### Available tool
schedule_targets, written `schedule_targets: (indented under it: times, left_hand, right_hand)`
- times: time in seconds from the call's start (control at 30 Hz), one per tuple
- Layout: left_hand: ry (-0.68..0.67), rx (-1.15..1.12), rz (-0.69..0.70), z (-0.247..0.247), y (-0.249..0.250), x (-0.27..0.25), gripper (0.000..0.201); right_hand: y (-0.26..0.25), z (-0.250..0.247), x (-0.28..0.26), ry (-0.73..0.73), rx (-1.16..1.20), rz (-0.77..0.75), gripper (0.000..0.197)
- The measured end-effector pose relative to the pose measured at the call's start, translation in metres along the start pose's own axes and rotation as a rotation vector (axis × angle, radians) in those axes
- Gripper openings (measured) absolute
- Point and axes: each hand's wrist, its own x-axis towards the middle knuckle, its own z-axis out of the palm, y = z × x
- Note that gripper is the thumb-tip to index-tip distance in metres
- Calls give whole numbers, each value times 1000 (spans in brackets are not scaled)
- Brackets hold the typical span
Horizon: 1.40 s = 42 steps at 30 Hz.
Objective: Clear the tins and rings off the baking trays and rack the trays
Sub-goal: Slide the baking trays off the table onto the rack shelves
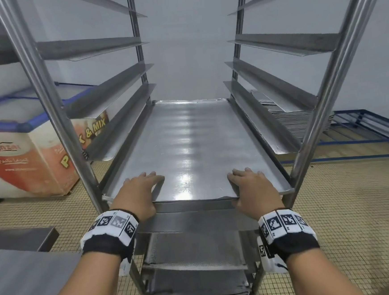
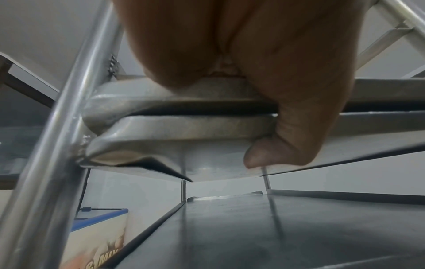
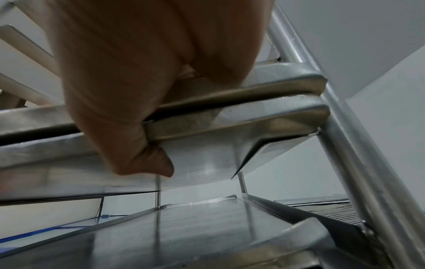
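Two bare steel baking trays lie stacked on a pair of runners of the tall steel rack, with no tins or rings on top. My left hand grips the near edge at the left, fingers flat on top and thumb under. My right hand grips the same edge at the right in the same way. In the left wrist view, the left hand pinches both stacked tray rims. The right wrist view shows the right hand pinching both tray rims.
Lower runners hold more trays, one of them a perforated tray. A chest freezer stands left of the rack. Behind it at the right are a stack of trays and a blue floor frame. A steel table is at my near left.
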Motion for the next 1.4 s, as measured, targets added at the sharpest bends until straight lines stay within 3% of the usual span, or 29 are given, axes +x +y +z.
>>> schedule_targets:
  times: [0.33, 0.77, 0.97, 1.13, 1.3, 1.4]
  left_hand:
    - [0, 25, -23, 0, -2, 31, 81]
    - [-12, 35, -30, 2, -12, 49, 81]
    - [-24, 230, 11, 6, -16, 50, 76]
    - [88, 340, -2, 22, -17, 28, 67]
    - [129, 265, -27, 33, -27, -13, 86]
    - [104, 214, -25, 30, -37, -42, 91]
  right_hand:
    - [9, 6, 32, -6, -4, -11, 33]
    - [9, 9, 46, -9, -45, -41, 41]
    - [2, 5, 43, 12, -92, -45, 45]
    - [-8, -6, 38, -32, -169, -28, 44]
    - [-28, -11, 16, 1, -145, 11, 37]
    - [-46, -7, -2, 40, -95, 38, 48]
